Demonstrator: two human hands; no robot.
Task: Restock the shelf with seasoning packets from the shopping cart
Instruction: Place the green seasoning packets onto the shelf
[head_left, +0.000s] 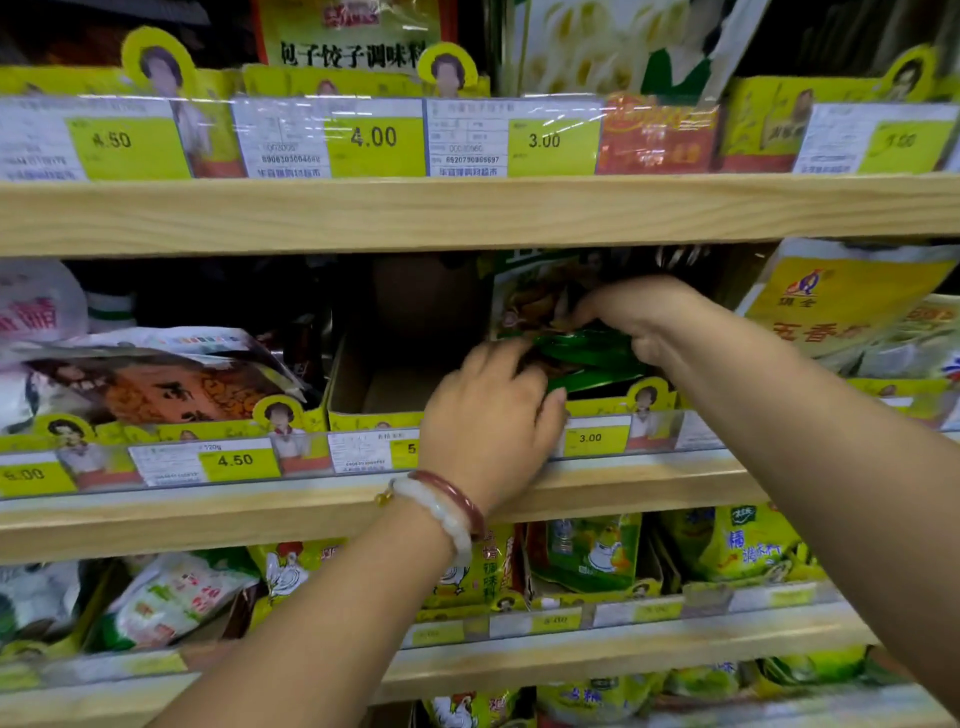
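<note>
1. While both arms reach over its front edge, the pale wooden middle shelf (649, 483) carries everything in play, with a strip of yellow price labels along that front edge.
2. On the shelf, toward its right half, stands the yellow cardboard display tray (613, 402) that looks to be the slot being filled; just left of it an open, nearly bare cardboard tray (374, 384) sits against the same front edge.
3. The glossy green seasoning packets (587, 353) lie as a small bundle above the yellow tray's front lip, their long axis running roughly along the shelf's front edge, left to right. More packets of the same kind stand upright behind them, toward the back of the shelf.
4. The right hand (639, 317) is deeper in the shelf and nearer the bundle; its fingers are curled round the packets' right end, gripping them.
5. The left hand (493, 405) sits at the front edge, fingers bent over the packets' left end; it appears to hold that end, steadying it.
6. The packets thus lie between the two hands, so I judge the coming move is a push back and down into the tray.
</note>
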